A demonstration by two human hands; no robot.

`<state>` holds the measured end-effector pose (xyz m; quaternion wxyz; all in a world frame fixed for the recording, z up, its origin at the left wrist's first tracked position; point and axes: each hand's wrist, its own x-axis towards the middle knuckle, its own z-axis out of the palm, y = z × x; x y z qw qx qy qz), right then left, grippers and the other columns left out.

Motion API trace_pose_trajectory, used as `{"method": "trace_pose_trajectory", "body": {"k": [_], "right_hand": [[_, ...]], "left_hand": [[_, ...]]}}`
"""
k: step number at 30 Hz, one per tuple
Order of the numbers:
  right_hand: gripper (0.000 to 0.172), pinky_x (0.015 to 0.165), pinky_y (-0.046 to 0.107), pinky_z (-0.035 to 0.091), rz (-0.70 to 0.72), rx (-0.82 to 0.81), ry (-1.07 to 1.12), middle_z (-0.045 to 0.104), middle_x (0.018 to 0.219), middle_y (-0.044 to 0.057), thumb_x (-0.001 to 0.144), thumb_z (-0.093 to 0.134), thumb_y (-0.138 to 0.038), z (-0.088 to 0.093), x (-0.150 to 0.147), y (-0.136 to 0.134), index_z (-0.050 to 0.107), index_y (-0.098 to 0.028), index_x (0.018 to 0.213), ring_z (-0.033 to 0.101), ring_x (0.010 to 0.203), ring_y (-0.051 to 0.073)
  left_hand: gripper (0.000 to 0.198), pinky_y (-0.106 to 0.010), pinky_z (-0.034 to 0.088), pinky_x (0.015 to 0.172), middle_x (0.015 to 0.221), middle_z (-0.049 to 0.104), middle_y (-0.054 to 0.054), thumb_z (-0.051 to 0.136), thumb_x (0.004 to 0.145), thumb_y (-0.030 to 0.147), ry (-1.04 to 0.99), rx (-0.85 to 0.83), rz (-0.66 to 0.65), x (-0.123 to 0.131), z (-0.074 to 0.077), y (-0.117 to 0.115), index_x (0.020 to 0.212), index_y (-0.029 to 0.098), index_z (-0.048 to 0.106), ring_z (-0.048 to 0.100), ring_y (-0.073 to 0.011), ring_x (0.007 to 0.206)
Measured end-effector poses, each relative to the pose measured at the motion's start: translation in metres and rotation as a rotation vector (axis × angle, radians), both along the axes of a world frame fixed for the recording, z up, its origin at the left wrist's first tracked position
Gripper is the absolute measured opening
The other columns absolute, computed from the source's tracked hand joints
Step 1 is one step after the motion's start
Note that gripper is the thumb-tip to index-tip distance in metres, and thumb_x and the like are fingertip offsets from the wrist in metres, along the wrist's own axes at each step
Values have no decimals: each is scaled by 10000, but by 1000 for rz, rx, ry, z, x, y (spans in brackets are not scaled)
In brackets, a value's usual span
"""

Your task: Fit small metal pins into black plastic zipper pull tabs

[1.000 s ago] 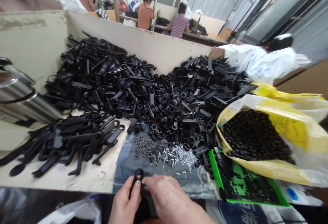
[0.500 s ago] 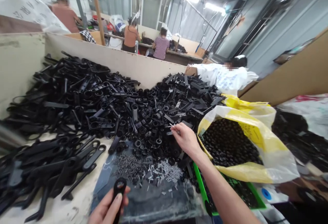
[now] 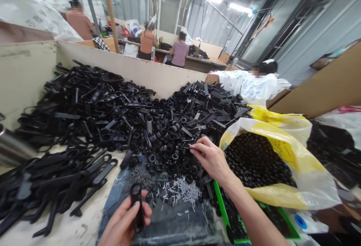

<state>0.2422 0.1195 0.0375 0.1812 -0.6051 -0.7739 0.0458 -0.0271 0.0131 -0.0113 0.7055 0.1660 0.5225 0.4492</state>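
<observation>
My left hand (image 3: 126,214) is closed around a black plastic handle (image 3: 136,197), its round end pointing up and away from me. Between the thumb and fingertips of my right hand (image 3: 210,157) is a thin silvery metal pin (image 3: 191,145), held just above the heap of black parts (image 3: 158,126). Below and between my hands, loose silver pins (image 3: 184,189) and darker small screw-like pieces (image 3: 141,176) lie spread on a dark worn mat (image 3: 180,227).
Many black ring-ended handles (image 3: 56,182) lie at the left, near a metal cylinder (image 3: 14,144). At the right, a yellow-white bag (image 3: 307,174) of small black pieces stands over a green tray (image 3: 224,214). A pale board (image 3: 132,64) walls the back; several people work beyond it.
My left hand has moved slightly up and right, and the handle has turned in its grip. My right hand has shifted a little right, still pinching the pin. The view has tilted slightly.
</observation>
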Motion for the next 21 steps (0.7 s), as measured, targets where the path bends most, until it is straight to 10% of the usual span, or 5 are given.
{"method": "trace_pose_trajectory", "body": {"k": [9, 15, 21], "right_hand": [[226, 787, 249, 576, 557, -8, 776, 744, 1067, 50, 942, 637, -96, -21, -83, -92, 757, -249, 1056, 710, 900, 157], [313, 688, 268, 571, 491, -68, 714, 566, 1313, 64, 960, 566, -119, -39, -97, -107, 774, -327, 1070, 600, 751, 124], [331, 629, 260, 597, 419, 74, 527, 650, 1093, 111, 944, 614, -179, -56, -106, -125, 678, -223, 1266, 680, 699, 155]], "left_hand": [[168, -208, 423, 547, 760, 714, -44, 827, 747, 234, -462, -167, -66, 7, 20, -14, 851, 126, 752, 552, -87, 551], [324, -207, 450, 617, 902, 696, 11, 881, 698, 278, -206, -43, 76, -5, 20, -25, 975, 208, 731, 594, -102, 701], [374, -250, 480, 720, 817, 695, 18, 872, 682, 356, 97, 155, 328, -1, 14, -18, 922, 203, 629, 574, -119, 687]]}}
